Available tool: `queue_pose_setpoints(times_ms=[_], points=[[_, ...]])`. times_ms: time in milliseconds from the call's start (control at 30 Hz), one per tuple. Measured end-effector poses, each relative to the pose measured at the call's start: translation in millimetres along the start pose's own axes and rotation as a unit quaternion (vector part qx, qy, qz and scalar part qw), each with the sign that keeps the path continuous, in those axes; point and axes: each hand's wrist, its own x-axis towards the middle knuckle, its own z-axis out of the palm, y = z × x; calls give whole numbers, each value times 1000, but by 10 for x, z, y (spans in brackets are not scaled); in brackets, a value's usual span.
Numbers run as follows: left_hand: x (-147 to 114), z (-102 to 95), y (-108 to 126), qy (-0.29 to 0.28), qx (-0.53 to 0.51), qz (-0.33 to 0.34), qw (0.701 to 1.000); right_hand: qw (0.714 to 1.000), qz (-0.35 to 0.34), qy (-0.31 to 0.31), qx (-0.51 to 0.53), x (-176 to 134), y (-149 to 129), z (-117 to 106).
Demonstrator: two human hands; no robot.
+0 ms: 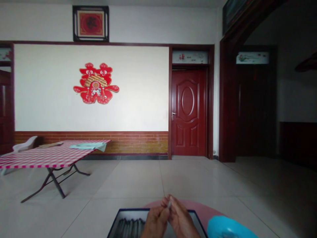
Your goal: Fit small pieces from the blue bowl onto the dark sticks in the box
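Note:
At the bottom of the head view my left hand (156,220) and my right hand (180,216) meet above a dark-rimmed tray (133,209). The fingers of both are closed at the same spot, pinching a small whitish piece (169,204) whose kind I cannot make out. Most of it is hidden by the fingers. Left of my left hand, several slim dark green-grey sticks (131,228) lie side by side in the tray. My hands and forearms cover the tray's middle.
A pink round surface (205,211) lies under the tray, with a bright blue plastic basin or bowl (228,228) at its right. Further left stands a folding table (49,158) with a checked cover and a pale green cloth (89,146). A red door (188,112) is behind.

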Motion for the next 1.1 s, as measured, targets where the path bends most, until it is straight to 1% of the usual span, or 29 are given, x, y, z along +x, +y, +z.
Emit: queue_pose_setpoints(times_ms=[33,67,133,167,233,267,300,333,367,400,433,467,500,533,567,633,667,700,733,767,800,833,867,900,933,967,1000,1033,1100], points=[[-6,3,-34,23,80,31,996,1000,8,5,-3,0,32,-14],[-20,-1,-62,45,162,50,984,1000,14,8,-11,-5,62,-22],[-63,-18,-94,73,313,57,945,999,17,23,-29,-24,110,-29],[-87,-27,-98,74,373,51,923,999,13,36,-36,-33,127,-28],[-124,-36,-89,64,452,44,889,997,2,62,-46,-42,145,-28],[-132,-34,-81,55,468,46,881,996,-5,70,-49,-40,146,-29],[-132,-29,-73,49,468,50,881,996,-14,74,-52,-35,141,-30],[-124,-20,-65,52,451,55,889,996,-22,73,-55,-29,131,-30],[-110,-9,-58,60,415,59,906,996,-29,67,-59,-22,115,-27],[-92,1,-50,64,356,55,930,996,-36,61,-62,-15,94,-21],[-72,10,-40,61,277,39,958,996,-45,52,-64,-11,69,-10],[-53,15,-27,44,180,5,983,996,-51,43,-63,-11,40,5],[-39,15,-7,20,74,-42,996,996,-55,33,-60,-14,10,24],[-30,10,20,-6,-30,-97,995,997,-56,22,-53,-21,-21,44],[-28,0,56,-32,-126,-154,980,998,-54,10,-44,-31,-51,65],[-39,-24,150,-75,-272,-250,926,999,-43,-11,-21,-54,-105,101],[-49,-31,205,-93,-317,-281,901,999,-37,-17,-9,-64,-129,115],[-59,-32,261,-106,-343,-299,884,999,-32,-19,2,-72,-149,126],[-65,-23,313,-114,-350,-300,880,999,-25,-19,11,-76,-167,134],[-68,-7,357,-106,-336,-285,891,1000,-16,-15,16,-77,-182,141],[-67,14,389,-85,-301,-257,914,1000,-7,-8,19,-76,-192,148],[-62,38,409,-56,-244,-223,942,1000,2,3,19,-73,-196,154],[-57,60,416,-25,-170,-181,968,1000,10,17,17,-70,-193,160],[-53,79,413,6,-82,-133,988,999,14,32,11,-68,-180,164],[-54,94,403,32,14,-89,995,999,11,48,1,-65,-158,166],[-60,105,391,49,109,-58,991,998,4,65,-12,-64,-124,165],[-72,115,378,60,198,-40,978,996,-5,82,-32,-63,-82,158],[-91,126,369,63,279,-38,957,992,-18,105,-63,-62,-32,147],[-144,159,360,50,405,-64,911,976,-54,158,-137,-58,72,112]])
